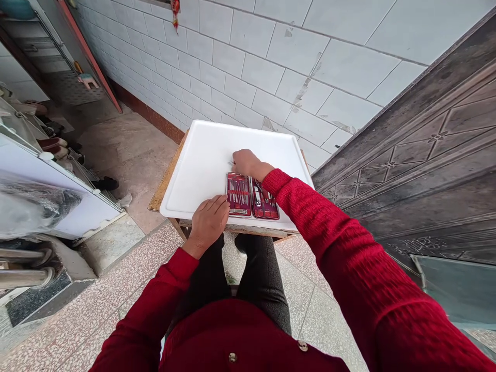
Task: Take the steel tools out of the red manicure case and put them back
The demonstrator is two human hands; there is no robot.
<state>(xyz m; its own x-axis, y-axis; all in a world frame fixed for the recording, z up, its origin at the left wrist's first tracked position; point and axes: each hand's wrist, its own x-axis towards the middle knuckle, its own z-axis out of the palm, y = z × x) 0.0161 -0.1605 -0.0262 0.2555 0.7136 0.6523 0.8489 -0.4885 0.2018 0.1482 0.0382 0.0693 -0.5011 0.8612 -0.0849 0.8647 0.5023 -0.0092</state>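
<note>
An unfolded red manicure case [251, 212] lies near the front edge of a white board [197, 170]. Slim metal tools [238, 191] sit in its left half, and a nail clipper [257, 196] shows in its right half. My left hand [210, 219] rests with extended fingers at the left side of the case, fingertips touching its edge. Beyond the case, my right hand [245, 161] is closed, low over the board. A thin metal tool [231, 163] pokes out on its left; most of it is hidden by the fingers. My right sleeve covers the case's upper right corner.
The board lies on a wooden table [166, 182]. Behind it stands a tiled wall [248, 67], and a dark patterned metal door [387, 160] is close on the right. At left, shoes [54, 145] sit on a rack beside a white panel [85, 181].
</note>
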